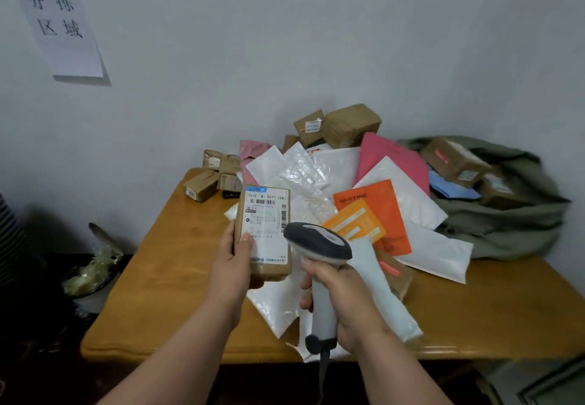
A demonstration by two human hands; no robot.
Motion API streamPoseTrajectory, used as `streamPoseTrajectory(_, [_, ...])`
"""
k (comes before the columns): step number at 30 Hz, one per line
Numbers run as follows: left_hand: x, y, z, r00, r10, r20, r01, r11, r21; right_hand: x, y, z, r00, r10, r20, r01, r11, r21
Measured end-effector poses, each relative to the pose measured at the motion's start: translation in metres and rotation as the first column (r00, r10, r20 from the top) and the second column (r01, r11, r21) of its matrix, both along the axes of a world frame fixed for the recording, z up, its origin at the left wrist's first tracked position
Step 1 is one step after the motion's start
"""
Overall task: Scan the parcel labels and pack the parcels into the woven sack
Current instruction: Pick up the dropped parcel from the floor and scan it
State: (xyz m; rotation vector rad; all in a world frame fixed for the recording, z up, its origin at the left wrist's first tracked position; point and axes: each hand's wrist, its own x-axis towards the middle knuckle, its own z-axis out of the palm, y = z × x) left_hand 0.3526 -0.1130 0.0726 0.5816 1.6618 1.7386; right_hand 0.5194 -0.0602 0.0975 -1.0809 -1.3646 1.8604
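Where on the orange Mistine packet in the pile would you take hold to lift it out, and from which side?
Grip the orange Mistine packet at its far top edge, coming from above. That end lies bare on the pile, while a yellow packet covers its near left part and the scanner in the right hand stands before it. Flat and thin, it probably suits a pinch.

A white paper sheet (60,26) taped to the wall reads 分拣区域. The bright orange flat pouch (376,214) says MISTINE. The white shipping label (266,224) on the brown cardboard parcel (269,270) shows roughly "501E- MI 8S7? [SK]" — smaller print is illegible.
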Motion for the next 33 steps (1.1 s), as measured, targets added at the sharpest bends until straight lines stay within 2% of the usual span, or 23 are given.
streamPoseTrajectory(5, [0.068, 0.042, 0.022, 0.994, -0.057, -0.094, 0.059, 0.998, 0.021, 0.071, 0.027, 0.003, 0.986, -0.140, -0.088, 0.128, 0.984, -0.124])
streamPoseTrajectory(10, [0.161, 0.089, 0.028, 0.983, -0.113, -0.142, 0.114, 0.993, 0.000, 0.165, 0.063, 0.003, 0.967, -0.236, -0.093, 0.221, 0.964, -0.148])
streamPoseTrajectory(13, [0.214, 0.120, 0.027, 0.981, -0.143, -0.130, 0.143, 0.990, -0.014, 0.221, 0.089, 0.004, 0.940, -0.331, -0.082, 0.320, 0.939, -0.123])
streamPoseTrajectory(18, [0.281, 0.167, 0.024, 0.976, -0.219, -0.017, 0.218, 0.974, -0.061, 0.286, 0.134, 0.002, 0.919, -0.393, -0.037, 0.392, 0.919, -0.045])
streamPoseTrajectory(28, [0.336, 0.304, 0.003, 0.935, -0.334, 0.123, 0.351, 0.922, -0.165, 0.325, 0.239, -0.013, 0.921, -0.390, -0.015, 0.390, 0.921, -0.001])
streamPoseTrajectory(33, [0.347, 0.383, -0.003, 0.881, -0.454, 0.134, 0.472, 0.863, -0.181, 0.336, 0.310, -0.018, 0.884, -0.468, -0.026, 0.467, 0.884, -0.038])
